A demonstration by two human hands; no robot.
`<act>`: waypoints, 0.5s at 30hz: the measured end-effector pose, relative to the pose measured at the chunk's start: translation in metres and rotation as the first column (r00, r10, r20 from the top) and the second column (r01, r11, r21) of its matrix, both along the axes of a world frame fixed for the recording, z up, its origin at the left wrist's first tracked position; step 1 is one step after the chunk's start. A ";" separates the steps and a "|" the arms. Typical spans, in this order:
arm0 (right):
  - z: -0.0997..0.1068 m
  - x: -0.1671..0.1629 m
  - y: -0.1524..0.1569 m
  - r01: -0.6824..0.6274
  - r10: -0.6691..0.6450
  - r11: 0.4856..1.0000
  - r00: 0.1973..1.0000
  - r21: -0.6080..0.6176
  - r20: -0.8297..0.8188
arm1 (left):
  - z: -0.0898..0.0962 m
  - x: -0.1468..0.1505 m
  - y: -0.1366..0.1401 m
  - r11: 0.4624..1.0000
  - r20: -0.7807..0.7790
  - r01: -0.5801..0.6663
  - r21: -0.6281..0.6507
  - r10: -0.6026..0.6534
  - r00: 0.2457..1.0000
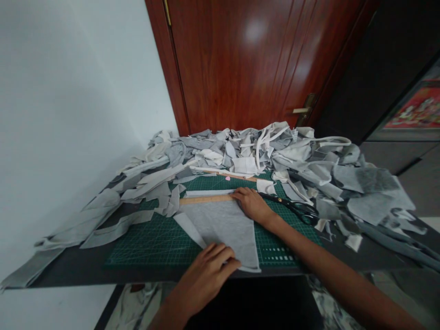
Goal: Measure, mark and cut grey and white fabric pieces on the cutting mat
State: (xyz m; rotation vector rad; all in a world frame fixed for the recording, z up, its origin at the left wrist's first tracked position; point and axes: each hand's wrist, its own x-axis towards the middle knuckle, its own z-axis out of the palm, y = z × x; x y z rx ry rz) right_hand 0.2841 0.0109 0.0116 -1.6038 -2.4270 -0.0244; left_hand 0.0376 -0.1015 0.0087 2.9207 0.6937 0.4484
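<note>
A light grey piece of fabric [223, 224] lies on the green cutting mat [137, 247]. Across its far part runs a wooden ruler [202, 199], with a pale strip of cloth showing just beyond it. My right hand [254, 205] bears down on the ruler's right end with closed fingers, hiding that end. At the near edge of the fabric, my left hand [213, 268] has its fingers curled and pinches the cloth. Black scissors [292, 207] rest just right of my right hand, blades pointing toward it.
Heaped grey and white scraps [220, 149] fill the table's back, running down both sides. A second wooden strip [237, 176] lies near the mat's far edge beside a small pink piece [228, 178]. A white wall [85, 91] stands left; a brown door [233, 64] is behind.
</note>
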 end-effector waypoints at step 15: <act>0.021 -0.043 0.026 -0.060 0.058 0.995 0.998 -0.083 -0.030 | 0.010 -0.046 0.120 0.947 -0.044 -0.320 0.010 0.320 0.946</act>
